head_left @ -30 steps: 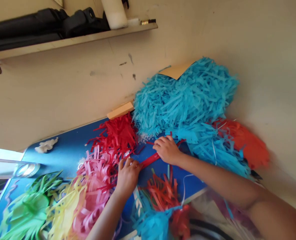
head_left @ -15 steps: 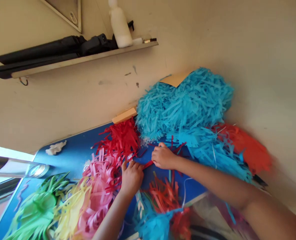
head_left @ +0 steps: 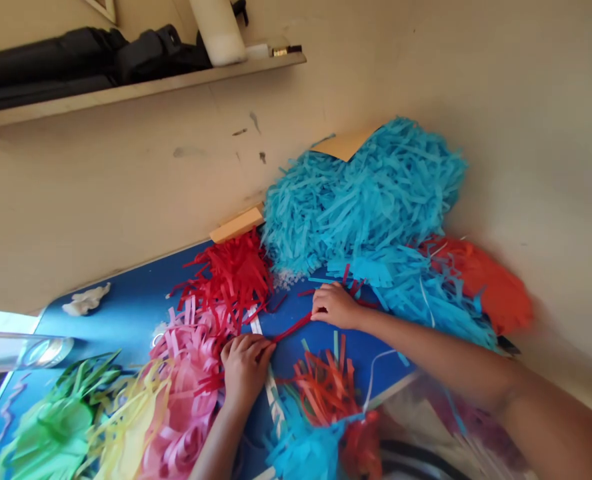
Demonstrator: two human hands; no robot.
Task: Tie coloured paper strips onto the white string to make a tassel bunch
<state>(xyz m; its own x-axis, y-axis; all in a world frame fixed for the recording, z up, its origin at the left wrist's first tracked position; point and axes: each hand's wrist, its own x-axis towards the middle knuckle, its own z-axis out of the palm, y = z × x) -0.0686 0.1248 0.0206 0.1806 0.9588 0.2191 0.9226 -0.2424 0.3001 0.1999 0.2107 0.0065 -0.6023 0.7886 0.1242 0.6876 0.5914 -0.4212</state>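
A red tissue paper fringe (head_left: 296, 327), its middle twisted into a thin cord, stretches between my two hands above the blue table (head_left: 296, 360). My left hand (head_left: 246, 363) pinches its lower left end, close to the pink fringed paper (head_left: 191, 387). Farther right, my right hand (head_left: 333, 305) is closed on the other end, and loose red strips stick out behind the fingers. Red fringed paper (head_left: 239, 270) lies beyond my left hand. Below the twisted part are orange strips (head_left: 326, 387) and a blue tassel (head_left: 306, 440).
A big heap of blue shredded paper (head_left: 366, 200) stands against the wall, with orange-red paper (head_left: 496, 287) to its right. Yellow (head_left: 131, 420) and green fringes (head_left: 56, 433) lie at the left, near a clear cylinder (head_left: 46, 350). A shelf (head_left: 176, 83) juts out above.
My hands have moved farther apart, the left one going left, so more of the twisted red paper shows between them. The camera view has shifted slightly.
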